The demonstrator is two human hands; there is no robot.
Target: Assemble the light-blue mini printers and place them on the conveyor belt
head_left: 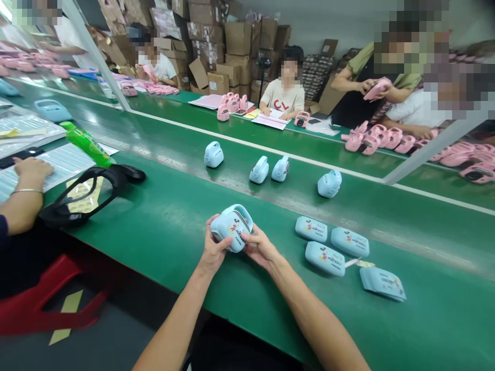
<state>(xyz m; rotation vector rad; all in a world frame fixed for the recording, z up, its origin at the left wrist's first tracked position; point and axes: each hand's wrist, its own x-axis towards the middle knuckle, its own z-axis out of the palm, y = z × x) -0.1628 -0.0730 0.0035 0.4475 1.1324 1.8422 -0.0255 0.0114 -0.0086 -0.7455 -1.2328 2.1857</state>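
Observation:
A light-blue plastic case [231, 225] with a loop handle and a printed cartoon mouse is held above the green table [166, 226]. My left hand [213, 247] grips its left side, thumb across the printed face. On the other side, my right hand [260, 245] closes on the lower right edge with its thumb on the print. To the right lie printed light-blue panels, among them a front one [325, 258] and a stacked-looking one [382, 283]. A white-and-yellow thin tool, perhaps a knife [358, 262], lies between those two.
Several light-blue cases, one at the right [329, 184], stand on the conveyor belt [174, 149]. At left are a black headband-like strap [112, 188], a green bottle [87, 144] and a co-worker's hand [33, 172]. A red stool [42, 304] is below. Pink cases [394, 138] line the far side, before other people.

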